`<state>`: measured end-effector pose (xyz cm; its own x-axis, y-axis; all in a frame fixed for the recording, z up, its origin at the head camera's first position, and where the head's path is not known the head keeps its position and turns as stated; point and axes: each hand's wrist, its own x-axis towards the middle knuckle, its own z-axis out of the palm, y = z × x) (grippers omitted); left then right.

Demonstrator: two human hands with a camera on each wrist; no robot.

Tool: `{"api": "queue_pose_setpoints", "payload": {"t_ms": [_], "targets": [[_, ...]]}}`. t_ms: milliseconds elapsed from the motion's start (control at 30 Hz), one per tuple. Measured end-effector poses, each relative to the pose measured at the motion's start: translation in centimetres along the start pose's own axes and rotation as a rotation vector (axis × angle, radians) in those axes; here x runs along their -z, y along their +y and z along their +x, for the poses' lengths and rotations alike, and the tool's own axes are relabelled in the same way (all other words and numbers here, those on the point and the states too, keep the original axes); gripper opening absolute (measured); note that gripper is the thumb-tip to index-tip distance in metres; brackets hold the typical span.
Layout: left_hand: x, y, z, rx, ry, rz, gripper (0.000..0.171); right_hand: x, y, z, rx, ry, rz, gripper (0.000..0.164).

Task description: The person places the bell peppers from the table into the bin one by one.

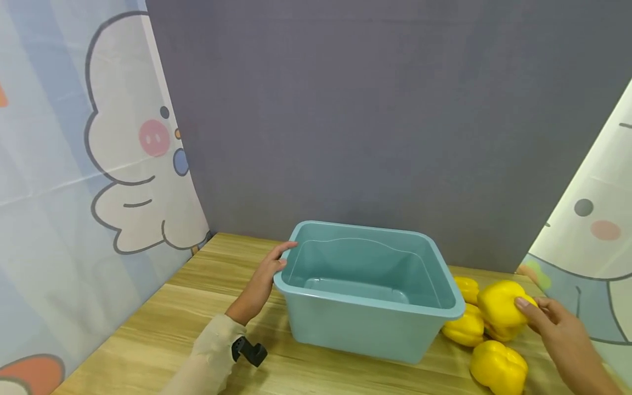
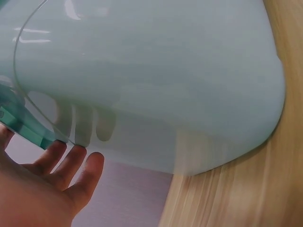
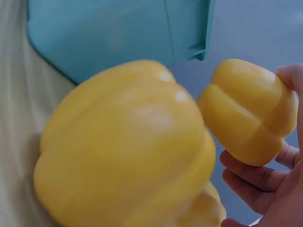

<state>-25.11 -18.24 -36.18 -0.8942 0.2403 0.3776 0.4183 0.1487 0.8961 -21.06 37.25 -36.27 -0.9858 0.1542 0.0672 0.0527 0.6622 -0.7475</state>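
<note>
My left hand (image 1: 259,288) rests at the left rim of a light blue-green plastic bin (image 1: 355,326); in the left wrist view several extended fingers (image 2: 90,177) touch its outer wall. Nothing lies on the visible part of the bin's floor. To the right of the bin, my right hand (image 1: 568,334) holds a yellow bell pepper (image 1: 501,307), thumb on one side and fingers on the other. The right wrist view shows this held pepper (image 3: 251,111) lifted beside a nearer, larger-looking bell pepper (image 3: 123,146).
More yellow bell peppers lie by the bin's right side: one at the back (image 1: 466,288), one against the bin (image 1: 464,326) and one in front (image 1: 498,367). Beneath is a wood-grain table (image 1: 163,340). A grey panel (image 1: 370,120) stands behind, with printed cloth (image 1: 49,247) at the left.
</note>
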Motion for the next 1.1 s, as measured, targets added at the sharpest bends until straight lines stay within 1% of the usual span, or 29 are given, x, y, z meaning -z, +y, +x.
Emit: {"api": "queue_pose_setpoints", "payload": {"t_ms": [67,233,333,600,700,867,967,1100], "targets": [[0.0,0.0,0.1,-0.009,-0.001,-0.001,0.052,0.0,-0.6,0.2,0.016,-0.018,0.034,0.073],[-0.1,-0.2,0.0,-0.015,-0.005,-0.012,0.053,-0.1,-1.7,0.5,0.024,-0.018,0.092,0.065],[-0.2,-0.2,-0.1,-0.016,0.000,-0.022,0.053,-0.2,-2.2,0.7,0.037,0.004,0.119,0.057],[-0.3,-0.3,0.0,-0.034,0.009,-0.027,0.054,-0.7,-2.8,0.8,0.159,0.088,0.155,0.042],[-0.2,-0.3,0.0,-0.043,0.016,-0.029,0.054,-0.9,-3.2,0.7,0.199,0.095,0.200,0.038],[-0.2,-0.3,0.0,-0.051,0.024,-0.031,0.054,-1.0,-3.6,0.7,0.227,0.080,0.232,0.037],[-0.3,-0.3,0.0,-0.053,0.020,-0.036,0.054,-1.1,-3.9,0.8,0.238,0.078,0.284,0.032],[-0.4,-0.2,0.1,-0.053,0.019,-0.035,0.054,-1.4,-4.1,0.8,0.268,0.070,0.458,0.025]]}}
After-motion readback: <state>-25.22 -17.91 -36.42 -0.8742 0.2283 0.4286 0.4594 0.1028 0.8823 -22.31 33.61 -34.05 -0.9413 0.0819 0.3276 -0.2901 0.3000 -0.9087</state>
